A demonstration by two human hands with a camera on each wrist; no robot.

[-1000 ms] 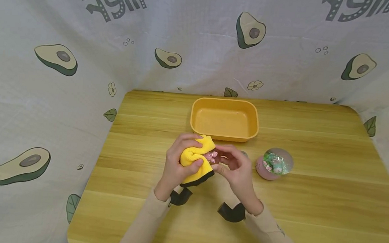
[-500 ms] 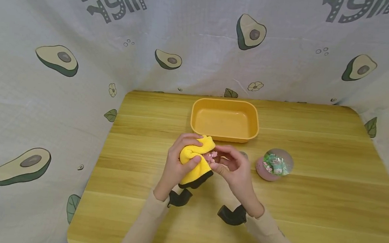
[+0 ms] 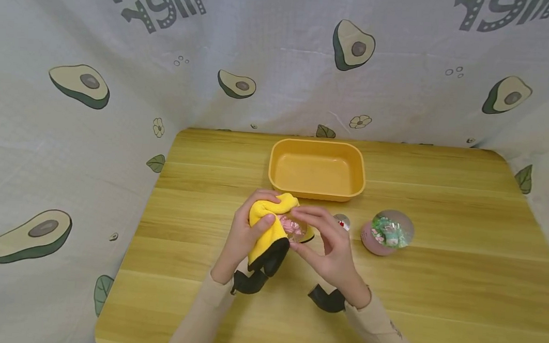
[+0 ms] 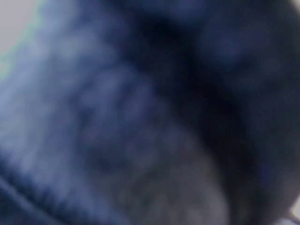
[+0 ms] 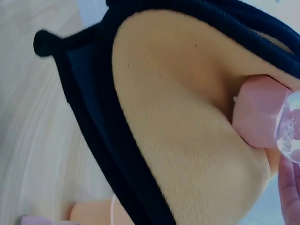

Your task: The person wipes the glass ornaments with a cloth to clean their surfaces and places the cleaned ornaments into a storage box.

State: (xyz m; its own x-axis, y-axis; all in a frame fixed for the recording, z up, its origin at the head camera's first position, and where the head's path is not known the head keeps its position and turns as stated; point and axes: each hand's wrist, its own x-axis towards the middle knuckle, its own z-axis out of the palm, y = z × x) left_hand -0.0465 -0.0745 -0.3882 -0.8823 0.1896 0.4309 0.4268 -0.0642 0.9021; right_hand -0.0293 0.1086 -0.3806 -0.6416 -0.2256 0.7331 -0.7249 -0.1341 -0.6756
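In the head view my left hand [image 3: 250, 227] grips a yellow cloth [image 3: 264, 238] with a black border, bunched around a small snow globe [image 3: 292, 227] with pink figures inside. My right hand [image 3: 331, 249] has its thumb and index finger on opposite sides of that globe. In the right wrist view the globe's pink faceted base [image 5: 261, 111] lies against the cloth [image 5: 178, 122], and a finger [image 5: 289, 192] touches the clear dome. Dark, blurred fabric [image 4: 122, 112] fills the left wrist view.
A yellow plastic bin [image 3: 316, 194] stands at the back of the wooden table [image 3: 461, 243]. Right of my right hand sits a larger snow globe [image 3: 386, 232] on a pink base. Between them a small clear globe [image 3: 342, 221] with something red shows partly.
The cloth and the held globe have shifted slightly left, and more of the globe shows. My right fingers have spread wider around it. The small clear globe is now more visible.
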